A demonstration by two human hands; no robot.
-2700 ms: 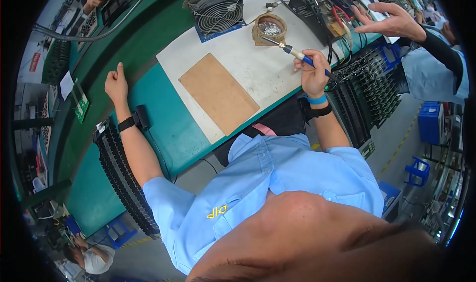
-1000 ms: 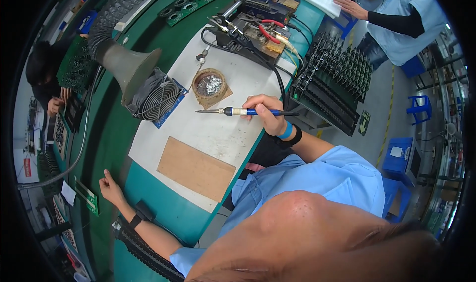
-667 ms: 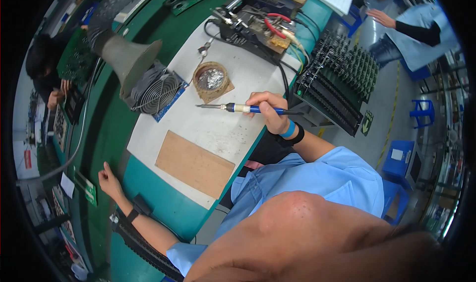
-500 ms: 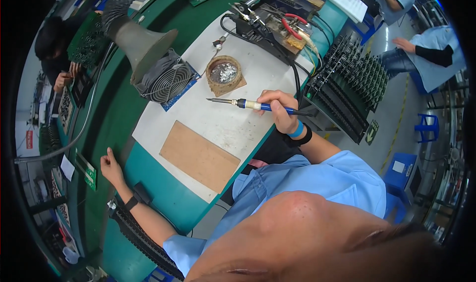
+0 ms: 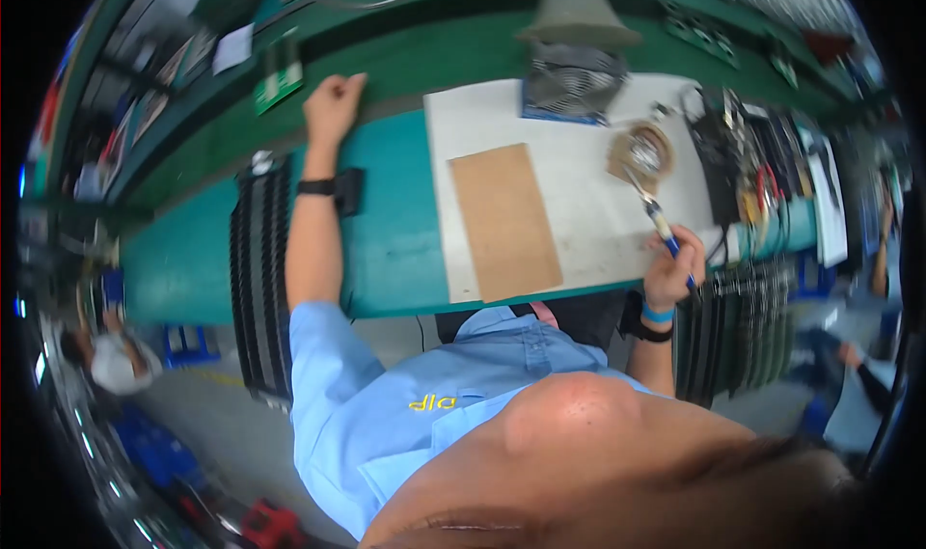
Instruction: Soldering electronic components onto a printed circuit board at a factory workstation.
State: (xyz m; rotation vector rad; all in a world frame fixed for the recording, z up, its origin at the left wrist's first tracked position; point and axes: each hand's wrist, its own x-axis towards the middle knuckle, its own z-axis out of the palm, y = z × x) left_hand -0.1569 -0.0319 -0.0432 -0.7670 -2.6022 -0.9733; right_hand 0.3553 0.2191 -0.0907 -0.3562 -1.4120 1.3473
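My right hand (image 5: pixel 675 271) is wrapped around the handle of a blue and cream soldering iron (image 5: pixel 660 221), whose tip points away from me. That tip appears over the near edge of a round brown solder pot (image 5: pixel 667 148) holding shiny metal; contact cannot be made out. On the left, my left hand (image 5: pixel 331 110) reaches out over the green line behind the bench. Its thumb stands apart from loosely curled fingers, and nothing shows in it. A green circuit board (image 5: pixel 280 86) lies just left of that hand, not touching it. Motion smears the picture.
A brown board (image 5: pixel 506 223) lies on the white sheet (image 5: pixel 598 250). Behind stand a fan (image 5: pixel 576 81) and a grey fume hood (image 5: pixel 579 13). Black racks (image 5: pixel 260 279) stand left of my left arm; circuit boards stand racked (image 5: pixel 738 327) at right. Other people are at both sides.
The view has swung to the left, so the bench now runs across the picture. The iron's tip has come over the pot's edge. My left hand still reaches out near the green board.
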